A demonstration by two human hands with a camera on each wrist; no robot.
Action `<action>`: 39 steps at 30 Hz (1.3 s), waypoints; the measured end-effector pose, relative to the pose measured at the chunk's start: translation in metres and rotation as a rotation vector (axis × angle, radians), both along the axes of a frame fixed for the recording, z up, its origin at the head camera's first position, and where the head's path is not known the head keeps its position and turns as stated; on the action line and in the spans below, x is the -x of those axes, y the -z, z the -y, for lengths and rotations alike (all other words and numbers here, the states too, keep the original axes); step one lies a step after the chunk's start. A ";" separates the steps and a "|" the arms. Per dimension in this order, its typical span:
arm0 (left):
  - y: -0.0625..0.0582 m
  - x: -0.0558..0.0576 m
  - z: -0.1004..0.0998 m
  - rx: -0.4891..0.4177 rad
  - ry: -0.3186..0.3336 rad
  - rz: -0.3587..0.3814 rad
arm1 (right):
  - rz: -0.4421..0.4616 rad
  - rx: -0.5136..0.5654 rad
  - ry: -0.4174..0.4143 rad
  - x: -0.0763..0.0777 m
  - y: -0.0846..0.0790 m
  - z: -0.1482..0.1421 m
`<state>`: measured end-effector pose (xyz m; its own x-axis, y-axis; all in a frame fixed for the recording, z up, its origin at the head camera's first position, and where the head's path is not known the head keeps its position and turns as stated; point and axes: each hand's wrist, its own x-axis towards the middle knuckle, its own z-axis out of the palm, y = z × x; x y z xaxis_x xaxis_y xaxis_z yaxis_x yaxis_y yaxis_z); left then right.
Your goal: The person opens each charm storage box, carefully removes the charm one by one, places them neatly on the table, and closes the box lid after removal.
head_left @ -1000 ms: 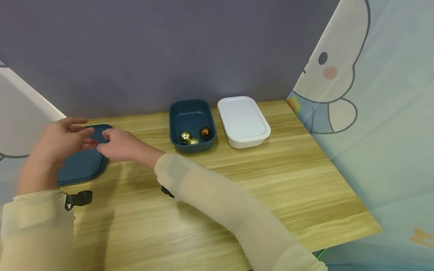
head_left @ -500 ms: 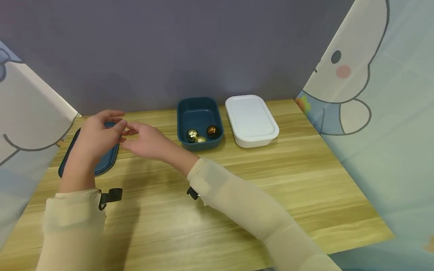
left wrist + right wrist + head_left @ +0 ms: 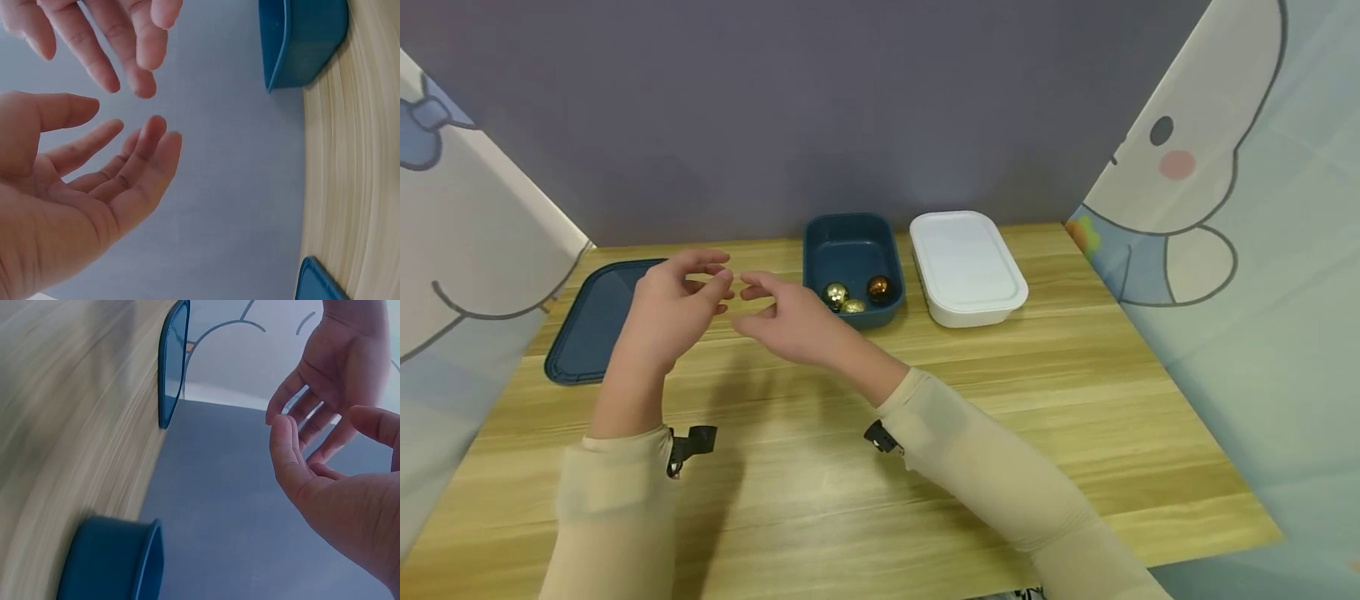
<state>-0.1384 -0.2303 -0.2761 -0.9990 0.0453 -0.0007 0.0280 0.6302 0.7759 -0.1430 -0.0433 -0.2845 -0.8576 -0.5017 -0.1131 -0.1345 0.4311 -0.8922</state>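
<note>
My left hand (image 3: pixel 673 310) hovers over the table beside the blue lid (image 3: pixel 597 321), its fingers loosely bent with nothing between them. Facing it, my right hand (image 3: pixel 790 318) is held in the air just left of the blue box (image 3: pixel 850 223), fingers relaxed. A small gap separates the two sets of fingertips in the head view. Both palms look bare in the left wrist view, where the left hand (image 3: pixel 94 181) is below the right hand (image 3: pixel 112 37). Inside the blue box lie two gold balls (image 3: pixel 835 296) and a copper-brown ball (image 3: pixel 879 288).
A white box with its white lid on (image 3: pixel 968 262) stands right of the blue box. The wooden table (image 3: pixel 820 500) meets a grey panel (image 3: pixel 775 117) at the back. Printed cloth (image 3: pixel 1247 358) hangs at both sides.
Both hands have moved right, away from above the blue lid, which now shows more fully. Their fingertips came close together and have parted again. The head view has shifted left.
</note>
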 end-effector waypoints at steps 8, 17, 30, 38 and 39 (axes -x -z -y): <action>0.002 -0.002 -0.019 0.000 0.034 -0.036 | 0.002 0.024 0.049 -0.005 0.013 -0.038; 0.011 0.003 -0.049 -0.071 0.101 -0.037 | -0.029 0.070 0.124 -0.003 0.027 -0.087; 0.046 0.021 -0.130 -0.139 0.224 0.006 | -0.087 -0.002 0.314 0.006 0.029 -0.170; 0.063 0.033 -0.176 -0.162 0.258 0.041 | -0.183 -0.114 0.424 0.020 0.031 -0.227; 0.065 0.034 -0.181 -0.160 0.263 0.048 | -0.185 -0.122 0.437 0.022 0.032 -0.234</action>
<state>-0.1727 -0.0492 -0.3415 -0.9519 0.3057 -0.0193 0.1353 0.4761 0.8690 -0.1649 0.1909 -0.3161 -0.9963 -0.0825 0.0253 -0.0689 0.5827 -0.8098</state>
